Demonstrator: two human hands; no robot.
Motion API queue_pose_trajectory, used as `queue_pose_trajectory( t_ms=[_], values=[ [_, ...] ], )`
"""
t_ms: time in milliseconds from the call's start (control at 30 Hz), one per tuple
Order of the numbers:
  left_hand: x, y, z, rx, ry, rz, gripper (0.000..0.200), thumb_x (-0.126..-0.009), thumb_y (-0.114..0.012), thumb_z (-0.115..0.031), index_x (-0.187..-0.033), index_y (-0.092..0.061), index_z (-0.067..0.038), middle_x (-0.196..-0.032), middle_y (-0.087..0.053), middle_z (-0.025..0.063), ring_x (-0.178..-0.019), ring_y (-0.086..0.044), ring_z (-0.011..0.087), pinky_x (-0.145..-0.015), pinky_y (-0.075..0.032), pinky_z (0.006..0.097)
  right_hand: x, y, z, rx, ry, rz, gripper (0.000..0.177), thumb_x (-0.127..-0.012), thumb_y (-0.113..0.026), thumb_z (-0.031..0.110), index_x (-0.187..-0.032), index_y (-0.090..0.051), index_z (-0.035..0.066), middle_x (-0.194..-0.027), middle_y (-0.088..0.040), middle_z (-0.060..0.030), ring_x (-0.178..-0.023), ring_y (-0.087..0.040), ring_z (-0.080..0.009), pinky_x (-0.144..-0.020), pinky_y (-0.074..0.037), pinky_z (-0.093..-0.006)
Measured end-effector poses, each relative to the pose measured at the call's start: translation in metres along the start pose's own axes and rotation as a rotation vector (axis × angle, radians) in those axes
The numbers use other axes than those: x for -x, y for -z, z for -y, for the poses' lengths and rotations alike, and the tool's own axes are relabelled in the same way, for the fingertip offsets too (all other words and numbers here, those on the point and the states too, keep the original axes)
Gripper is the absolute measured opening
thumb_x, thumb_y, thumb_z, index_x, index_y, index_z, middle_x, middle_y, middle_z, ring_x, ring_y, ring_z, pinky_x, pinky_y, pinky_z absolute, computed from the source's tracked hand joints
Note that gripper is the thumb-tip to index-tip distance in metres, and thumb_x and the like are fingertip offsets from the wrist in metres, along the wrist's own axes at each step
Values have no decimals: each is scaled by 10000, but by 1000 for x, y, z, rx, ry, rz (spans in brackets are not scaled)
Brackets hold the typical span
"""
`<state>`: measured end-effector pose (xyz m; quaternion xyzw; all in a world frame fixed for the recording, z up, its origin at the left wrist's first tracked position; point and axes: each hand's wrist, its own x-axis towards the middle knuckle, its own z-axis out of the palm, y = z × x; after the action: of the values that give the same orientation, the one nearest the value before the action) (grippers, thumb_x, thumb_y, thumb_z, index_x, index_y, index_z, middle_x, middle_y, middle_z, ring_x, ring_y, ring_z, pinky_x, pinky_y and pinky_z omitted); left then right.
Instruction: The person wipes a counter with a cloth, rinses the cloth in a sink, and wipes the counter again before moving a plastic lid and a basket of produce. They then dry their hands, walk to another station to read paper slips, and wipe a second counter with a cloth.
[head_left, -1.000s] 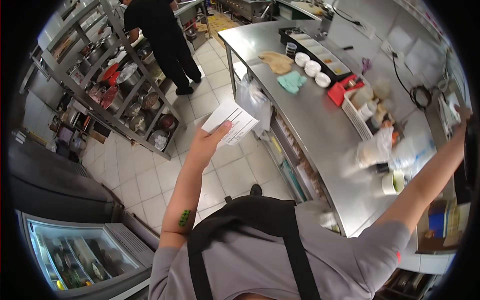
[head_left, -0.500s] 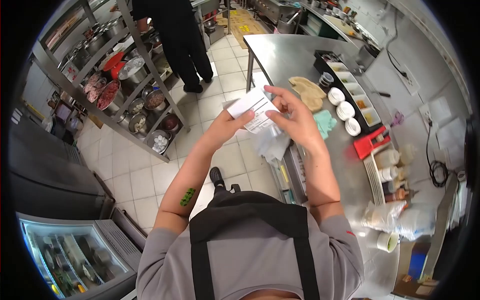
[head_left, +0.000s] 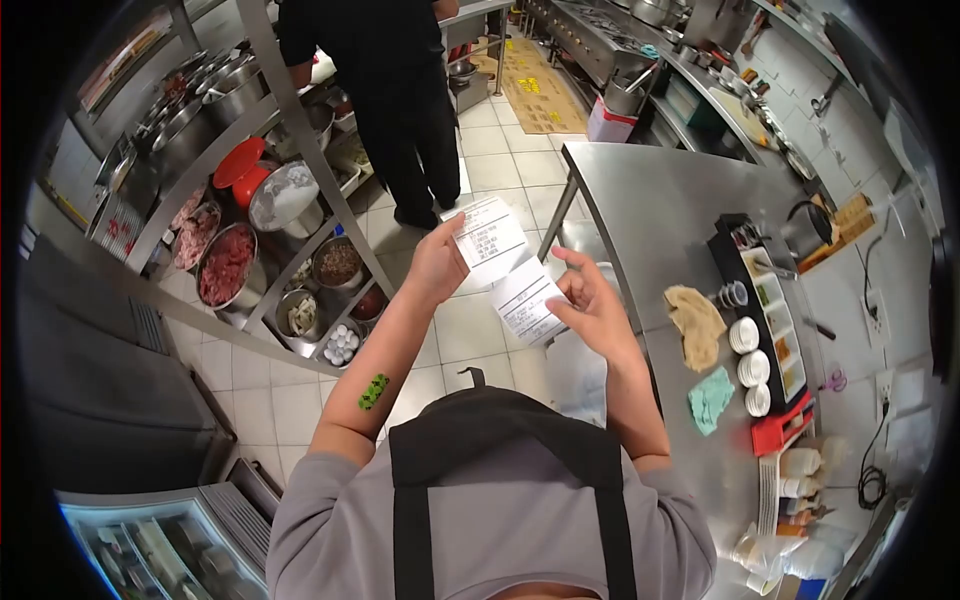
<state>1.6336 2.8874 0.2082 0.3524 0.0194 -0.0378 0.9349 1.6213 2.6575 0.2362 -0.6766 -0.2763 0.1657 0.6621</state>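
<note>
Two white printed paper slips are held out in front of my chest, above the tiled floor. My left hand (head_left: pixel 440 262) pinches the upper receipt (head_left: pixel 491 240) by its left edge, thumb on top. The lower receipt (head_left: pixel 530 302) sits in my right hand (head_left: pixel 594 312), gripped at its right side between thumb and fingers, with the index finger lifted away. The slips lie close together, and their near edges seem to meet or overlap. Lines of dark print show on both, too small to read.
On the right, a steel counter (head_left: pixel 655 185) carries a tan cloth (head_left: pixel 695 325), a green cloth (head_left: pixel 711 400), stacked white lids (head_left: pixel 752 367) and a black condiment tray (head_left: pixel 738 262). To the left stands a shelf rack with bowls of meat (head_left: pixel 228 265). A person in black (head_left: pixel 385 110) stands ahead.
The slips, held together before, are now spread apart, one in each hand. My hands have moved apart slightly. The view has shifted, showing more of the kitchen ahead.
</note>
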Motion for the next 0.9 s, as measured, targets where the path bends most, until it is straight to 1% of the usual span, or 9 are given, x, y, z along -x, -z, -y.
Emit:
queue_pose_trajectory(
  t_ms=[233,333,500,567,633,700,767,833,900],
  values=[
    [-97,32,-33,-10,50,-65,397,-918,-357,-223,-1181,-423,66,-1133,-549,142,-1031,-551,220,-898,-429,326,-85,19,-60,124,-30,-180,515,-762,-555,-42,-1242,-379,19,-680,-425,7,-638,-419,-62,-609,-360,-195],
    [-144,34,-38,2,33,-52,378,-915,-388,-209,-1161,-433,74,-1120,-553,143,-1014,-559,214,-887,-437,321,-127,43,-81,211,-86,-214,458,-782,-537,-59,-1217,-401,-13,-750,-489,6,-701,-478,-55,-659,-381,-191],
    [-231,45,-51,43,-37,-17,370,-918,-390,-214,-1162,-442,59,-1125,-551,137,-1036,-545,215,-899,-427,340,-211,93,-112,146,-100,-196,259,-792,-538,-46,-1049,-510,-32,-837,-576,-32,-773,-538,-65,-699,-419,-197],
    [-264,45,-69,123,-113,-88,359,-919,-391,-218,-1167,-451,35,-1136,-546,124,-1070,-520,228,-928,-396,362,-252,112,-116,156,-102,-171,190,-789,-539,-44,-979,-522,-36,-821,-580,-26,-774,-545,-66,-693,-424,-199],
    [-292,54,-98,172,-277,-133,356,-915,-398,-216,-1177,-451,20,-1159,-534,116,-1094,-498,244,-955,-364,377,-292,127,-121,241,-36,-210,187,-764,-578,-3,-947,-541,-18,-646,-485,8,-578,-429,-51,-541,-374,-209],
    [-313,64,-127,133,-430,-244,364,-905,-409,-196,-1192,-439,25,-1190,-518,125,-1100,-495,248,-961,-356,383,-344,151,-130,241,-31,-160,174,-766,-579,-3,-934,-538,-23,-674,-490,13,-602,-440,-50,-553,-373,-205],
    [-324,88,-143,54,-483,-321,366,-898,-420,-193,-1193,-445,20,-1188,-522,119,-1107,-493,240,-957,-360,373,-377,164,-135,-34,2,-265,160,-765,-583,1,-916,-536,-27,-726,-521,3,-652,-470,-54,-592,-392,-201],
    [-332,119,-147,8,-418,-412,351,-888,-446,-207,-1159,-483,12,-1137,-559,103,-1054,-531,219,-919,-392,348,-415,180,-127,-174,-14,-307,165,-779,-583,8,-930,-521,-15,-828,-572,-31,-744,-531,-75,-691,-429,-216],
    [-345,153,-144,-35,-365,-471,341,-882,-459,-210,-1138,-502,12,-1118,-569,97,-1029,-545,211,-894,-408,339,-451,191,-117,-225,4,-350,162,-788,-581,10,-936,-517,-3,-849,-574,-35,-766,-538,-82,-712,-431,-221]
  ],
)
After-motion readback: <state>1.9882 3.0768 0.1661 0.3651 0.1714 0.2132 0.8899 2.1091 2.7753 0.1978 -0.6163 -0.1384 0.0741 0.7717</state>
